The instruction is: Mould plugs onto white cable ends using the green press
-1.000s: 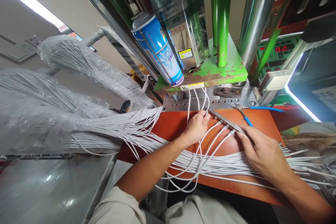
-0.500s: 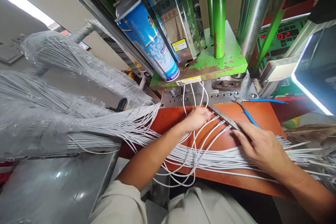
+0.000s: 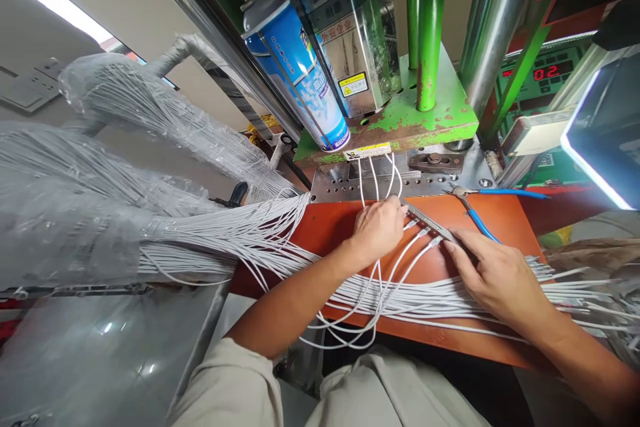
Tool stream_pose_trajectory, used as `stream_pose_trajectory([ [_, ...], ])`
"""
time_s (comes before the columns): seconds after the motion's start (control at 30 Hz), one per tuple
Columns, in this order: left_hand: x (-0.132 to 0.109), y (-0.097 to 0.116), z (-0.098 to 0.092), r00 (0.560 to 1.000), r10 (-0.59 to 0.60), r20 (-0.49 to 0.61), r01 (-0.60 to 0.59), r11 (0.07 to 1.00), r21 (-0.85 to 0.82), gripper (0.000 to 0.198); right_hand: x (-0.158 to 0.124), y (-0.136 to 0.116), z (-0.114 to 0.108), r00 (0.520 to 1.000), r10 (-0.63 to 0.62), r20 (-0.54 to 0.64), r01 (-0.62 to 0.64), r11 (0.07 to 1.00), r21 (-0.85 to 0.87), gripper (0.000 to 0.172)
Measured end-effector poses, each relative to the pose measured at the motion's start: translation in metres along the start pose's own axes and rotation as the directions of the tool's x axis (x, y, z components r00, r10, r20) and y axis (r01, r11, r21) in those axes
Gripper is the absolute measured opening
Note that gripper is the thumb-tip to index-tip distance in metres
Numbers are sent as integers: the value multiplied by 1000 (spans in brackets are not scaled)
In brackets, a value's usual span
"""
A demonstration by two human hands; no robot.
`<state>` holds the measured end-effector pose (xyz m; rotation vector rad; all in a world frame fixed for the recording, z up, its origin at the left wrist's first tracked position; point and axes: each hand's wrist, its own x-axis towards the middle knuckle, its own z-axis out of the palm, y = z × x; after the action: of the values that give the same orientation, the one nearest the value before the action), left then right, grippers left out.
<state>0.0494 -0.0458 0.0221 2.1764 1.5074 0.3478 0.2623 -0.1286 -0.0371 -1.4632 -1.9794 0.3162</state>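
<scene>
A narrow metal bar [image 3: 425, 221] lies slanted above the orange work surface, with white cable plugs [image 3: 434, 241] seated along its near edge. Its lower right end is held by my right hand [image 3: 497, 273], thumb against one side and fingers over the other. At the upper left end, my left hand [image 3: 381, 223] is closed with fingertips pinched on the endmost white cable, whose plug they cover. Looser white cables [image 3: 400, 260] curve from the plugs down toward the body. Beyond the left hand, several white cables [image 3: 376, 180] hang from under the green press plate.
A green press plate [image 3: 435, 123] carries a blue spray can [image 3: 310, 80]. Blue-handled cutters [image 3: 475, 213] lie right of it on the orange surface [image 3: 500, 213]. A thick cable bundle [image 3: 415, 300] crosses the front. Plastic-wrapped bundles [image 3: 75, 233] stand left; a lit lamp [image 3: 600, 133] is at right.
My left hand has shifted slightly right and now covers the endmost plug, which showed before. My right hand keeps its hold on the metal bar. The view has shifted slightly.
</scene>
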Motion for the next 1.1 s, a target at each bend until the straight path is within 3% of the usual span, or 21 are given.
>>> stream_pose_trajectory([
  [0.07,-21,13,-2,981,135,-139,-95,959,265,27,0,-3,1,1000,1,-9,-1,999,-42,26],
  [0.13,-39,22,3,960,241,-141,-164,895,414,30,0,-5,2,1000,-15,-2,14,998,-57,27],
  [0.2,-51,25,13,958,267,-104,-195,872,449,31,0,-5,2,1000,-18,4,18,997,-71,27],
  [0.4,-45,21,32,980,193,-49,-161,913,374,31,-1,-5,2,999,-27,27,29,995,-97,27],
  [0.63,-41,21,25,980,198,31,-198,937,288,18,0,-4,2,999,-18,29,21,996,-88,26],
  [1.1,-34,8,24,953,294,71,-302,916,266,27,2,-7,-1,998,5,57,1,995,-95,28],
])
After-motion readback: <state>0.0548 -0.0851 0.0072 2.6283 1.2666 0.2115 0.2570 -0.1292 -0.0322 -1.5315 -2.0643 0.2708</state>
